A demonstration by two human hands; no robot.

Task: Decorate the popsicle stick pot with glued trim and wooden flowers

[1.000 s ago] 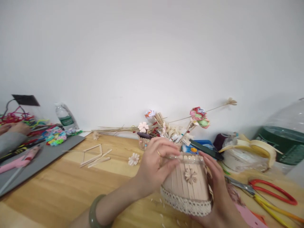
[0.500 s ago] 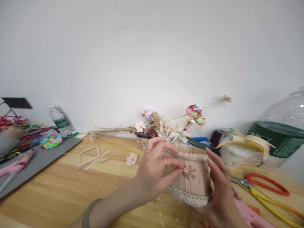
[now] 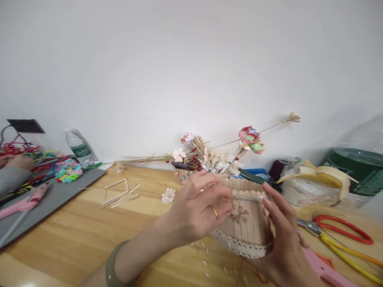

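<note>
A small pot made of upright wooden craft sticks (image 3: 248, 221) is held just above the wooden table (image 3: 89, 235). It has a lace band round its base, a beige paper flower on its front and a thin glittery strip round its top. My left hand (image 3: 200, 211), with a gold ring, is closed on the pot's left side and pinches the strip near the rim. My right hand (image 3: 281, 239) cups the pot's right side and bottom, fingers pressed against the strip.
Behind the pot lie dried stems and paper flowers (image 3: 251, 140). Loose craft sticks (image 3: 119, 195) and a paper flower (image 3: 168, 195) lie to the left. Red and yellow scissors (image 3: 344, 237), tape rolls (image 3: 317, 185) and a big water jug (image 3: 359, 167) stand right. Another person's sleeve (image 3: 12, 175) rests far left by a water bottle (image 3: 79, 148).
The pot has been lifted and turned a little in my hands. My left fingers have slid along the strip at the rim; my right hand has shifted up the right side.
</note>
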